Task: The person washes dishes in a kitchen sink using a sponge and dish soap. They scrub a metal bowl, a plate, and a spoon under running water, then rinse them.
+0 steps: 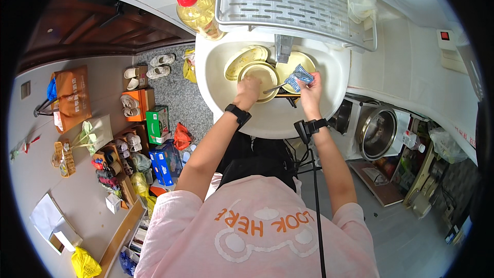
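In the white sink (270,121) stand several pale yellow dishes. My left hand (249,89) reaches into a round yellow bowl (265,72) at the left; its fingertips are hidden in the bowl. My right hand (311,88) pinches a blue-and-white striped cloth (299,78) at the right, and a metal utensil handle (274,88) sticks out from the cloth towards the bowl. Behind the cloth lies a yellow plate (289,63). An oval patterned dish (245,60) leans behind the bowl. Dark utensil handles (292,101) lie below the plate.
A grey dish rack (285,4) stands behind the sink, above the faucet (283,48). A bottle of yellow liquid with a red pump (197,9) is at the back left. Boxes and shoes line the floor at left. A steel pot (378,133) sits lower right; a black cable hangs by my right wrist.
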{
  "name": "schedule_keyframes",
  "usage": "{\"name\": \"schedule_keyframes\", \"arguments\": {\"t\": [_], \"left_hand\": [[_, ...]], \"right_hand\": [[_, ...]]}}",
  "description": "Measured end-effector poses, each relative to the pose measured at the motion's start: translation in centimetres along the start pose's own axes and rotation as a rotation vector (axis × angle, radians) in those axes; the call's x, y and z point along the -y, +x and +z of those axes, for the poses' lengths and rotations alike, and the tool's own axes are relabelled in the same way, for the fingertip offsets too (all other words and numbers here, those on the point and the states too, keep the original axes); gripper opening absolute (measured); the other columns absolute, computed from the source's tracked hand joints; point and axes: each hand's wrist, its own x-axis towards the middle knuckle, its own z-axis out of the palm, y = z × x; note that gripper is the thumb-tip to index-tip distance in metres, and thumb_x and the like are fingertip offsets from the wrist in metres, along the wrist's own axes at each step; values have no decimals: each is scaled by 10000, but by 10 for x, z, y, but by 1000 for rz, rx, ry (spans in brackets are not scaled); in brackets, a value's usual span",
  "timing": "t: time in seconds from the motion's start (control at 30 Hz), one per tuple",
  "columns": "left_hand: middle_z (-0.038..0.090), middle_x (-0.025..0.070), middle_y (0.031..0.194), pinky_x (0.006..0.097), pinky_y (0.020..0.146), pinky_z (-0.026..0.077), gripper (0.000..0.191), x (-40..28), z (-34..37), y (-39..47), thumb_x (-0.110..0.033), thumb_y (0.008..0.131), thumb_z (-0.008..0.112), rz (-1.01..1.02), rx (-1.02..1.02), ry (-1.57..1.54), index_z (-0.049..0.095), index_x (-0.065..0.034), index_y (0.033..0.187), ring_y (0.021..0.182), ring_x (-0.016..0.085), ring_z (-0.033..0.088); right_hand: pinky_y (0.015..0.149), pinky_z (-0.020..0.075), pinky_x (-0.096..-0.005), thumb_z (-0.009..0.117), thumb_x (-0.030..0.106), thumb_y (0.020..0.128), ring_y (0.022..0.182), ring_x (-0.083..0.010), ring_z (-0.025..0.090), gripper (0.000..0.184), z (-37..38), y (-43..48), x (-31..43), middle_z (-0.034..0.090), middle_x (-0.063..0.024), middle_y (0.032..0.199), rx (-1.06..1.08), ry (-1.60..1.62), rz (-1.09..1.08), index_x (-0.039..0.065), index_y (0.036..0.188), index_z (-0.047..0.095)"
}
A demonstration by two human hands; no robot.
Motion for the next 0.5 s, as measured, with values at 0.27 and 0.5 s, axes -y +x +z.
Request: {"name": "schedule_keyframes", "arguments": {"t": [0.27,0.5], "left_hand": [[670,168,854,414,729,477,339,-18,-40,-31,-329,1004,450,60,274,-878,645,-56,955,819,347,628],[654,146,834,424,680,483,114,-5,-65,-51,-117,891,501,167,-19,-396,599,-62,865,790,333,637]], "right_hand": [[798,493,-251,609,-39,901,870,-97,600,270,12,4,0,642,-32,981,-3,136,121,38,1137,504],[778,497,-336,587,-62,854,863,-230,624,282,4,8,25,625,-114,960,385,-423,-9,20,1110,504]]}}
